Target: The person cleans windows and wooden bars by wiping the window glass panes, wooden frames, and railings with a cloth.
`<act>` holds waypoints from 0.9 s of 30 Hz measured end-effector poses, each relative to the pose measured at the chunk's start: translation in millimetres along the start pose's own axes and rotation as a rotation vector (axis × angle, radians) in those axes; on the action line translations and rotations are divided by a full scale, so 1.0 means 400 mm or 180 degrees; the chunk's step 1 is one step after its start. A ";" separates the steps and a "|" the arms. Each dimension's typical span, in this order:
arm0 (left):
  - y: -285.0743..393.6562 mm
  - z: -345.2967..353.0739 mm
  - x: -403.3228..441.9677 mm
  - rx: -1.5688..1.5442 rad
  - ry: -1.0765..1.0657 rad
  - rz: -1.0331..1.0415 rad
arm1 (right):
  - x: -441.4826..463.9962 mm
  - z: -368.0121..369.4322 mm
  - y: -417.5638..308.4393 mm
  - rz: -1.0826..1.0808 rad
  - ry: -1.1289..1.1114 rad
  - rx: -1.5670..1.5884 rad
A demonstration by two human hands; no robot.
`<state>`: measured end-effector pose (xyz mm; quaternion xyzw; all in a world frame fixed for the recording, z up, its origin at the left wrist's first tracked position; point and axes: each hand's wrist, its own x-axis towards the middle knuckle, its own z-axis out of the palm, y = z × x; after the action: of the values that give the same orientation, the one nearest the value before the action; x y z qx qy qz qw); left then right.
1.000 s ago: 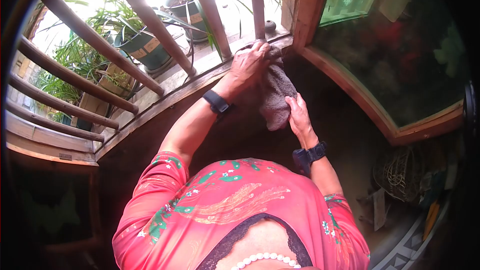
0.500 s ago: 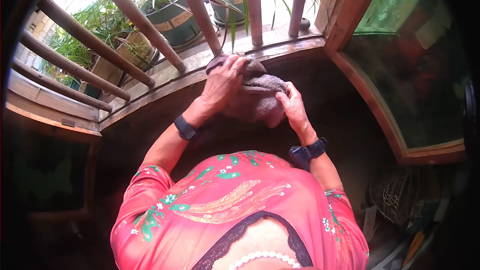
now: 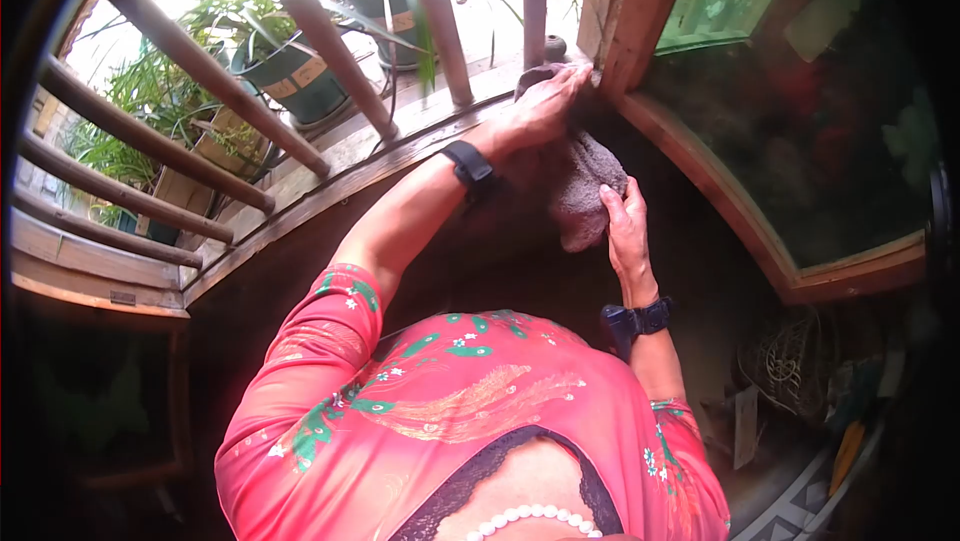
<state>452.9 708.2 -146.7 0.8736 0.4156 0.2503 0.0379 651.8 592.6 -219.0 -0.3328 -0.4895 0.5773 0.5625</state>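
A greyish-purple cloth (image 3: 592, 176) hangs between my two hands at the window. My left hand (image 3: 545, 106) presses one end of it onto the wooden sill (image 3: 420, 131), at the right corner by the frame. The fingers there are closed on the fabric and partly hidden. Lower and to the right, my right hand (image 3: 627, 226) pinches the hanging part of the cloth between thumb and fingers. Both wrists carry dark bands.
Round wooden bars (image 3: 325, 31) rise from the sill. Behind them stand potted plants (image 3: 295, 81) with long leaves. An opened window sash (image 3: 720, 181) with dark glass is on the right. A wire basket (image 3: 785, 366) sits low at right.
My left hand has slid right along the sill with the cloth, from the middle to the corner by the frame. My right hand has shifted slightly right and down, still gripping the cloth.
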 end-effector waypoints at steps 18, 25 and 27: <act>0.069 -0.030 -0.144 0.0172 0.0656 -0.0624 | -0.033 0.022 -0.018 0.0228 -0.0272 -0.0150; 0.109 -0.154 -0.376 0.1078 0.0671 -0.1027 | -0.048 0.141 -0.014 0.0226 -0.0939 -0.0649; 0.118 -0.183 -0.433 0.1082 0.0654 -0.1186 | -0.047 0.165 0.015 0.0196 -0.1221 -0.0850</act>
<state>360.1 538.1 -140.2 0.7460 0.6069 0.2529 -0.1063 590.9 562.5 -207.9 -0.3032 -0.6490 0.5770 0.3924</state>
